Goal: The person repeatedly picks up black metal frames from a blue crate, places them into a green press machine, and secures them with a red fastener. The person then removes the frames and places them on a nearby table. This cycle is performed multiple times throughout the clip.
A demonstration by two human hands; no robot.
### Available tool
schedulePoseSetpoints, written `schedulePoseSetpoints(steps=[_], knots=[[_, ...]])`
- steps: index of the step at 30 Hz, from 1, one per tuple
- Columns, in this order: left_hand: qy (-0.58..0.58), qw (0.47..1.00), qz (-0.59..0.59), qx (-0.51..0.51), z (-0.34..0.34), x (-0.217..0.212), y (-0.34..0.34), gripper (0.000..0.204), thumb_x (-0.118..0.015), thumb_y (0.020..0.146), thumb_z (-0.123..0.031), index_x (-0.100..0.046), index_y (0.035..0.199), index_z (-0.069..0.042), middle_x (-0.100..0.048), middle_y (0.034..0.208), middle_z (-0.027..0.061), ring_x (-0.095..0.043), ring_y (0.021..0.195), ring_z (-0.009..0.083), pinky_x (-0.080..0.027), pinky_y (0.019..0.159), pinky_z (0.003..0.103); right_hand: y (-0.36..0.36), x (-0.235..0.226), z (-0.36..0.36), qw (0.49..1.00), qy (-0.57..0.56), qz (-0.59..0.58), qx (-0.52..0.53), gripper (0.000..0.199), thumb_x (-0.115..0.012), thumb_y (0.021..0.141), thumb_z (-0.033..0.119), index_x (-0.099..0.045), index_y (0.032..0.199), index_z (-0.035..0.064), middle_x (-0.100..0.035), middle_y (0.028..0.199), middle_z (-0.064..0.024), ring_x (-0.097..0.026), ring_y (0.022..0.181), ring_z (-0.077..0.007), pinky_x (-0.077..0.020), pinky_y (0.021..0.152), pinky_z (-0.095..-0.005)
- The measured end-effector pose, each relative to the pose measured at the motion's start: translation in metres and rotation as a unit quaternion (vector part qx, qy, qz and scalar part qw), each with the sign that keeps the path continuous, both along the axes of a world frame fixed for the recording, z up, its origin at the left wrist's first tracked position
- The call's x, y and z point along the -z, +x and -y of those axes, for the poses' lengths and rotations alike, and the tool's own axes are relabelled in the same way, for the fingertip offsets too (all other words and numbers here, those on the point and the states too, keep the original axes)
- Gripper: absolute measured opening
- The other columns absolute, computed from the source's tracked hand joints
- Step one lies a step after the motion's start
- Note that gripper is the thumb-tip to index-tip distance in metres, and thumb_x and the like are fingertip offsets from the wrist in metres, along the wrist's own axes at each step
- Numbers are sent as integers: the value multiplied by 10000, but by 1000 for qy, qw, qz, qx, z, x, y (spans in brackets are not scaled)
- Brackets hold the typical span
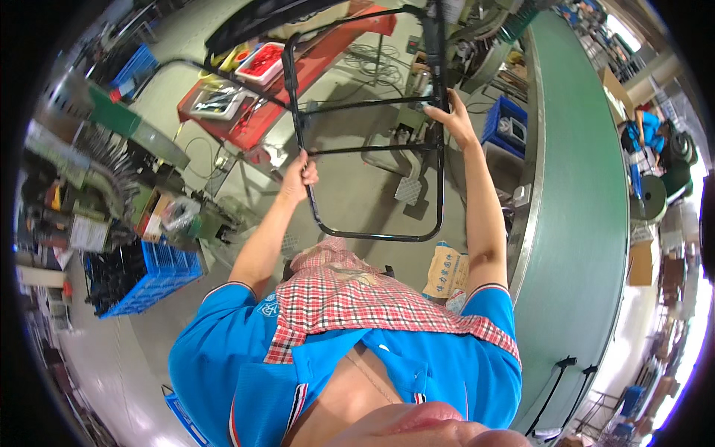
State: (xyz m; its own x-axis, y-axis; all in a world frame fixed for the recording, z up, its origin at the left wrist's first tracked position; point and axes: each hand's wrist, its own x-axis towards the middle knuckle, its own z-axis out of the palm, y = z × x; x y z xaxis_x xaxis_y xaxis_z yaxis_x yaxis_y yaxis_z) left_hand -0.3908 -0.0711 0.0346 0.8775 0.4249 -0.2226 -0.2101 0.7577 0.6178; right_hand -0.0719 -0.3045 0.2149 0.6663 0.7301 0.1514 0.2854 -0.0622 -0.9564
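Observation:
A black tubular metal frame (380,238) with rounded corners and two crossbars is held up in front of me, above the floor. My left hand (300,177) is wrapped round its left side tube, just below the lower crossbar. On the opposite side, my right hand (456,121) grips the right tube near the upper crossbar, its thumb lying across the front. Further tubes and a dark flat bar (257,26) join the frame at the far end, where the picture's edge cuts them off.
A red table (253,134) bears white trays of red parts and tools (216,102). Along the right runs a long green conveyor (573,223). Blue crates (171,272) stand at left, a foot pedal (407,191) and a paper sack (445,270) on the floor. Another person (649,132) sits far right.

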Motion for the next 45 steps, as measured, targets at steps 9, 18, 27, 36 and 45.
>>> schedulePoseSetpoints(steps=[9, 18, 27, 36, 45], knots=[[575, 734, 43, 359, 59, -67, 142, 405, -580, 959, -275, -571, 1282, -31, -635, 1195, 149, -605, 1112, 267, -473, 967, 378, 6, 84, -27, 888, -79, 429, 146, 268, -758, 557, 91, -634, 789, 44, -635, 737, -104, -625, 755, -294, -447, 1015, -415], [907, 407, 63, 87, -108, -63, 366, 538, -768, 727, -216, -550, 1203, -93, -569, 1162, 100, -546, 1129, 303, -454, 997, 420, 108, 100, -90, 868, -176, 459, 60, 203, -645, 548, 15, -552, 724, 51, -532, 664, -91, -594, 706, -288, -440, 1036, -408], [948, 225, 76, 214, -170, -99, 513, 309, -729, 769, -335, -590, 807, -62, -638, 742, 99, -650, 683, 314, -520, 583, 412, 202, 77, -132, 890, -212, 397, 67, 227, -679, 603, 107, -611, 813, 53, -629, 826, -115, -618, 886, -314, -468, 972, -426], [922, 303, 119, 208, -198, -86, 547, 209, -618, 853, -234, -640, 736, -62, -620, 636, 137, -645, 639, 344, -499, 569, 456, 237, 85, -135, 916, -299, 263, 54, 448, -651, 709, 215, -604, 1134, 81, -599, 1102, -183, -577, 1036, -389, -478, 842, -464], [923, 318, 87, 200, -183, -101, 543, 219, -646, 808, -255, -639, 675, -81, -615, 627, 137, -648, 682, 327, -498, 624, 450, 241, 80, -137, 887, -235, 389, 80, 359, -719, 626, 203, -694, 975, 127, -679, 940, -81, -634, 914, -318, -486, 817, -428]])
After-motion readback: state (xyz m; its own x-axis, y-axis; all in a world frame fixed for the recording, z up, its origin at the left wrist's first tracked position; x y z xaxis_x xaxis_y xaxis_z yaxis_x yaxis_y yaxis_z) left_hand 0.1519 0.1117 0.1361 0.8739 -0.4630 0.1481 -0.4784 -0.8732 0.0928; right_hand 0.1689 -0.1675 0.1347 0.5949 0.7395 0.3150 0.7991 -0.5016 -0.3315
